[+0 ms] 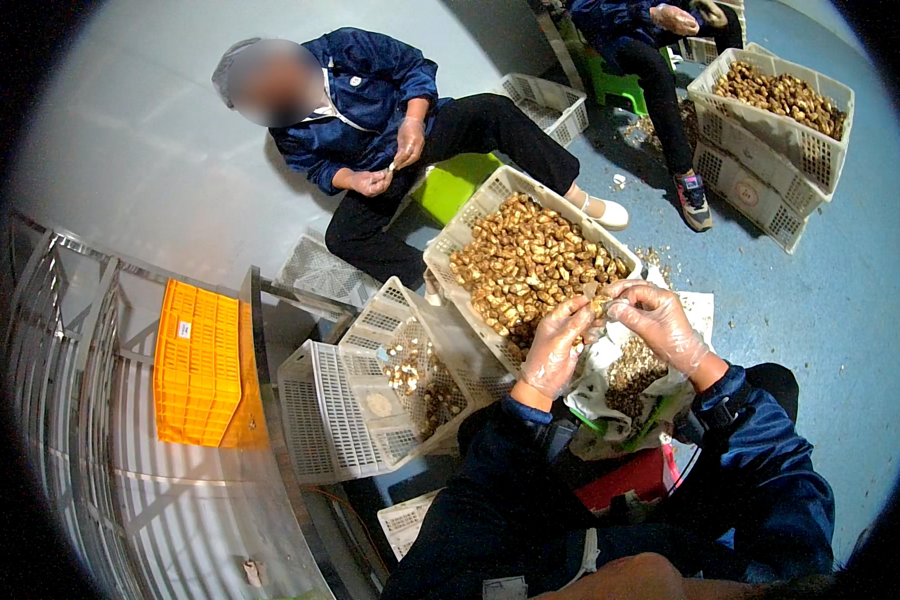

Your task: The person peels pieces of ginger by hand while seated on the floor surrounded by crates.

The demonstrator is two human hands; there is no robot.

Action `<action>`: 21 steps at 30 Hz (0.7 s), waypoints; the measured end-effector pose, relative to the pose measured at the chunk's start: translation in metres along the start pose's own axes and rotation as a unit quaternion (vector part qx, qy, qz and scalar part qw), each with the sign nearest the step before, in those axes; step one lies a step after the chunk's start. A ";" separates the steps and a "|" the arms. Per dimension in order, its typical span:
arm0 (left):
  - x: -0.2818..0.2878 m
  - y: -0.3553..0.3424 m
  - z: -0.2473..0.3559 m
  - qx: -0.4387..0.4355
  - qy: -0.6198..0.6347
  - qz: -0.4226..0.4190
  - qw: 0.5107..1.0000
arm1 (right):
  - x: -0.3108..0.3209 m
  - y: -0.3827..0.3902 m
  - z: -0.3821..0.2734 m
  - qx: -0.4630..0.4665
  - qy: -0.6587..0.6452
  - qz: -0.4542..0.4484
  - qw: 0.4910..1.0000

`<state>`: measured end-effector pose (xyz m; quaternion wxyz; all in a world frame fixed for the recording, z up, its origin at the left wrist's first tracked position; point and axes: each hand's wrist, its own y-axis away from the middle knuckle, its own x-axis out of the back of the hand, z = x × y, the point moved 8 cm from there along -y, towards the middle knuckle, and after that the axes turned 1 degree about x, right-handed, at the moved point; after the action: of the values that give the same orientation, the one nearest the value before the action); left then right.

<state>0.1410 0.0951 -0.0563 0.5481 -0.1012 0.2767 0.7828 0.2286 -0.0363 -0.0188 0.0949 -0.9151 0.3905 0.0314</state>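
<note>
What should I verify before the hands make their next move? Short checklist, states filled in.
1. Gloves on: ok. The left hand and right hand both wear clear gloves.
2. Hands working together: ok. Their fingertips are close together.
3. Grip on a piece: cannot tell. The fingers cover too much of what is between them.
4. Supply within reach: ok, it seems. The white crate beside the hands holds many brown pieces.
5. Bag open below the hands: ok. Scraps show inside the white bag.
6. Other hands clear: ok. The nearest co-worker's hands are beyond the crate.
</note>
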 end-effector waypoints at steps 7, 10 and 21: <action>-0.010 0.002 0.003 0.000 0.002 -0.001 1.000 | 0.005 -0.002 0.011 -0.063 -0.061 -0.001 0.996; -0.009 0.002 0.004 -0.013 -0.004 0.001 1.000 | 0.000 -0.001 0.000 -0.011 0.004 -0.008 1.000; -0.011 0.002 -0.003 0.036 0.078 0.036 0.996 | 0.006 -0.004 0.003 -0.057 -0.012 -0.019 0.998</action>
<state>0.1430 0.0837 -0.0531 0.4994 -0.1324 0.3502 0.7813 0.2354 -0.0370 -0.0220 0.0475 -0.9259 0.3695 0.0631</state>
